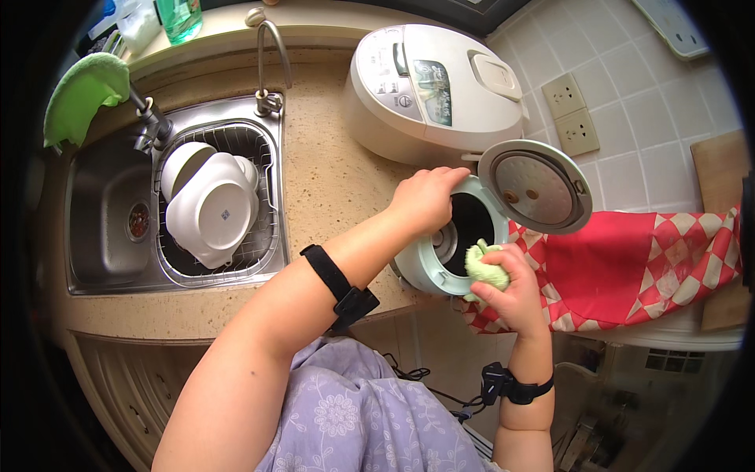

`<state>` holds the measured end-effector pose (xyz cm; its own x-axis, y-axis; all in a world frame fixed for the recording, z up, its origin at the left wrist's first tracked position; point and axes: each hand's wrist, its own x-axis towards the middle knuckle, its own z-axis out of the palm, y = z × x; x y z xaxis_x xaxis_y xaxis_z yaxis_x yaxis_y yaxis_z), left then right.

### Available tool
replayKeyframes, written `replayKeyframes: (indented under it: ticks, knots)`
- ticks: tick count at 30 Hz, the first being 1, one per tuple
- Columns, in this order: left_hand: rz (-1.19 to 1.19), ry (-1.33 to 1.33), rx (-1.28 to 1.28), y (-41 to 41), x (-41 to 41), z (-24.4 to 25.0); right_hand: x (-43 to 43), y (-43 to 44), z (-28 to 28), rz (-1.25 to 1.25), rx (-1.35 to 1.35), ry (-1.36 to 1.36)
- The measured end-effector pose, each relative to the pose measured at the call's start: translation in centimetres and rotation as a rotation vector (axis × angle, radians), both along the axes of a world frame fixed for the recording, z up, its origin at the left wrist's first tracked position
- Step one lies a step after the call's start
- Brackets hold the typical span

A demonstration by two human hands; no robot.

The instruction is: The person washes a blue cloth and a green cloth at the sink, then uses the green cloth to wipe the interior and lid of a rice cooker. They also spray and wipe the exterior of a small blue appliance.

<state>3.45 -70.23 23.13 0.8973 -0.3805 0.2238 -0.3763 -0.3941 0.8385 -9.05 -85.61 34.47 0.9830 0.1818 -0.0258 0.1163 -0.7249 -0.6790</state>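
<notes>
A small pale-green rice cooker (pixel 422 268) is at the counter's front edge, its lid (pixel 534 186) swung up on the right. Within its dark cavity shows a round metal heating plate (pixel 446 242). My left hand (pixel 427 197) grips the far left part of the cooker's rim, with some fingertips hidden inside or behind it. Bunched in my right hand (pixel 513 289) is a light-green fuzzy cloth (pixel 485 268), pressed at the cooker's near right rim. Whether the cloth touches the inner wall is hard to tell.
A large white rice cooker (pixel 436 94) stands behind. Left is a steel sink (pixel 106 224) with white dishes (pixel 218 206) in a wire rack (pixel 268 236). A green cloth (pixel 88 94) hangs over the faucet (pixel 154 124). Red-and-white checked fabric (pixel 601 265) lies right, below wall sockets (pixel 570 115).
</notes>
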Motion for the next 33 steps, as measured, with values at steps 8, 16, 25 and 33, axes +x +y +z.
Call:
replayKeyframes:
  ticks: [8,16,25,33]
  knots:
    - [-0.019,0.035,0.015,-0.1,0.2,0.3,3.4,5.5,-0.3,0.338,-0.521,0.153]
    - [-0.045,0.021,-0.01,0.1,0.0,0.0,2.4,5.7,-0.8,0.011,-0.379,0.326]
    - [-0.025,-0.004,0.022,-0.4,0.1,-0.3,4.2,7.1,-1.1,0.122,-0.713,0.314]
    - [-0.028,0.035,-0.001,0.0,-0.5,0.5,3.7,3.1,-1.6,-0.309,-0.465,-0.026]
